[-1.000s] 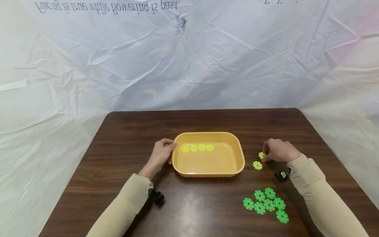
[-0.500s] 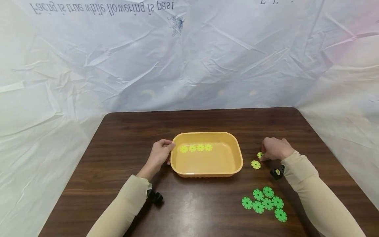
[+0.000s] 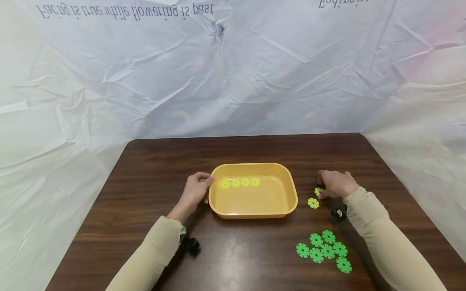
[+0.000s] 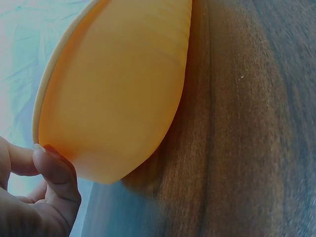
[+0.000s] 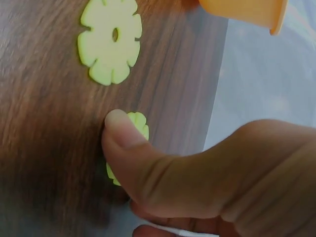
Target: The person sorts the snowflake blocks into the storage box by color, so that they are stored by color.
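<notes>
A yellow plastic tray (image 3: 253,210) stands on the brown table, with several yellow flower-shaped discs (image 3: 235,183) in a row inside it. My left hand (image 3: 194,189) pinches the tray's left rim between thumb and fingers; the left wrist view shows the thumb (image 4: 57,170) against the outer wall. To the right of the tray, my right hand (image 3: 338,184) pinches a notched yellow disc (image 3: 318,190) at the table surface. The thumb (image 5: 121,136) covers much of that disc in the right wrist view. Another yellow disc (image 3: 313,203) lies flat just nearer to me.
Several green notched discs (image 3: 327,251) lie in a loose cluster near the front right of the table (image 3: 247,258). White printed sheeting (image 3: 233,81) hangs behind and along the sides of the table.
The head view has shifted slightly. My right hand has moved a little further over the yellow disc at its fingertips. My left hand and the tray keep their places.
</notes>
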`<state>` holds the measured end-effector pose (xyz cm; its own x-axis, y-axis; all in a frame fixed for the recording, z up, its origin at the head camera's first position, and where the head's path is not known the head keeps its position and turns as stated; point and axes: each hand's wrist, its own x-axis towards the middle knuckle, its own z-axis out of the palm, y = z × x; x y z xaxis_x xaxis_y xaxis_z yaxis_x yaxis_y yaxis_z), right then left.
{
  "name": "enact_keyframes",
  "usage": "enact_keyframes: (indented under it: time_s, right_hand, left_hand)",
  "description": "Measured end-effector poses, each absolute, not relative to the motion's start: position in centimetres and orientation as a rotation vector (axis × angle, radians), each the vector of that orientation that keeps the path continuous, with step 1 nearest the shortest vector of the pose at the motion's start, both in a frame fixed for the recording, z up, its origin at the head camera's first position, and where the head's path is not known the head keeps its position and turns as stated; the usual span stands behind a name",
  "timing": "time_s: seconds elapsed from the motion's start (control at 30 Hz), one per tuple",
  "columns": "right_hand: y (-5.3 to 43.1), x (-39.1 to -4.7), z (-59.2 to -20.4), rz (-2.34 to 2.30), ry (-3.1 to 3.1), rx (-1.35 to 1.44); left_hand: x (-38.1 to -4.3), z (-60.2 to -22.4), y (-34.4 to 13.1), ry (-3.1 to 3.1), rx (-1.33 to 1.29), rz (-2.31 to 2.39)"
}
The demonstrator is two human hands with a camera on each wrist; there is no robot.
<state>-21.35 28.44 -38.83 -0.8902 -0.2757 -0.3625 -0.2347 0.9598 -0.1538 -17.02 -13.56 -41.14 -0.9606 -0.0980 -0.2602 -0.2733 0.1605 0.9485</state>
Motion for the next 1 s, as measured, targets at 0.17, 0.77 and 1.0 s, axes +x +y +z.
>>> enact_keyframes:
  time_s: [0.17, 0.77, 1.0]
  right_hand:
    - [28.2, -21.4, -39.1, -0.146, 2.726, -0.407]
    - [27.9, -21.2, -38.7, -0.144, 2.735, -0.389]
    - [28.9, -21.1, -39.0, -0.336, 2.754, -0.397]
  left_hand:
    - [-17.0, -41.2, -13.6, 2.287, -0.368, 1.908]
    - [-17.0, -41.1, -13.5, 2.296, -0.370, 1.899]
    - [-17.0, -41.1, -13.6, 2.294, -0.375, 1.899]
